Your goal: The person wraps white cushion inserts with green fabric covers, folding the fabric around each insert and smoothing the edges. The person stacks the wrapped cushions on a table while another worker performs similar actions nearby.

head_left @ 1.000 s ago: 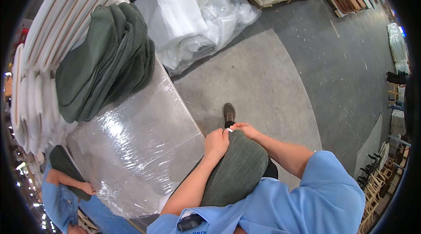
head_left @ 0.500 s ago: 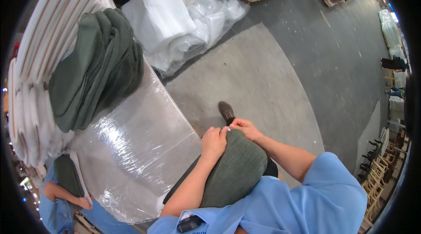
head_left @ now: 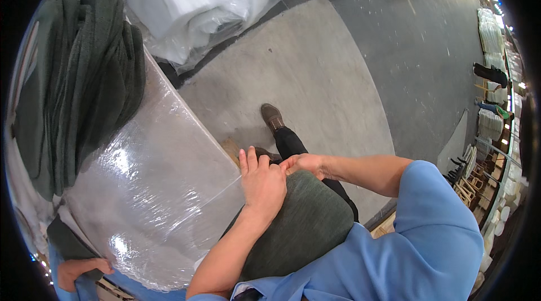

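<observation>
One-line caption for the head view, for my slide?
Both hands, left and right, press on a green cushion beside a film-wrapped stack.

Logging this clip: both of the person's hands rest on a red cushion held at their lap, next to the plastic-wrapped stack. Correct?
Not quite. The head view shows the cushion is dark green, not red. The left hand and right hand do rest on it, beside the plastic-wrapped stack.

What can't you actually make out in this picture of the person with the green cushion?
- Head view: the underside of the green cushion is hidden by its own bulk and the left hand on top.
- The right hand curls over the cushion's far edge, hiding its fingertips.
- A co-worker's hand is cut off at the lower left rim.
- What the clear plastic wrap covers stays blurred by glare.
</observation>
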`<state>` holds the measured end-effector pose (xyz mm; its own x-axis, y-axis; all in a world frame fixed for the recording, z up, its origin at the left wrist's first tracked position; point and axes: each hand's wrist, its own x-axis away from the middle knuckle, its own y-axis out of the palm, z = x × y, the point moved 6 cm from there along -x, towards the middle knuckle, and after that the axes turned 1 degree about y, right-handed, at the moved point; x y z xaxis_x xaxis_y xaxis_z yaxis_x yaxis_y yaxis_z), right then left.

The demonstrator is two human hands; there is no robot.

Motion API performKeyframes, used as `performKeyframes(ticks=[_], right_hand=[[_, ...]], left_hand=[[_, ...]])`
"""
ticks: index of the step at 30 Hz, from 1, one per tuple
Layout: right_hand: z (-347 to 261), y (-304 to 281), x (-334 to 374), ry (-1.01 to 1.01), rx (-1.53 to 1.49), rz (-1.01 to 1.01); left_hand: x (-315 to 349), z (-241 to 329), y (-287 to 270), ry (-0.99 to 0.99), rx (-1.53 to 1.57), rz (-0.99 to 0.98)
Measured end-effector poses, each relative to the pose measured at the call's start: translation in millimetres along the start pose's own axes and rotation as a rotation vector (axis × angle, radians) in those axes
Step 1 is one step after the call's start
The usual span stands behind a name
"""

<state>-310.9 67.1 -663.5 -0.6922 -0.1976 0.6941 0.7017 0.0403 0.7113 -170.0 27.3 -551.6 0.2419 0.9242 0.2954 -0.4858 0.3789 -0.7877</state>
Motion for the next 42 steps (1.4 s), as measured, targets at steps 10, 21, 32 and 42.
performKeyframes(ticks=[10,21,32,42], right_hand=[[2.8,0.6,-8.0,0.033,0.09,-0.133],[-21.2,-20.9,62.2,-0.293,0.178,0.399],[-45.0,71.3,85.7,0.142,1.274,0.414],[-44.2,78.6,37.6,0.147,1.285,0.293]], left_hand=[[16.4,2.2,0.5,0.039,-0.116,-0.059],[18.1,6.1,1.7,0.041,-0.182,-0.058],[16.9,4.5,-2.6,0.048,-0.134,0.05],[37.5,-8.5,-28.6,0.065,0.172,0.139]])
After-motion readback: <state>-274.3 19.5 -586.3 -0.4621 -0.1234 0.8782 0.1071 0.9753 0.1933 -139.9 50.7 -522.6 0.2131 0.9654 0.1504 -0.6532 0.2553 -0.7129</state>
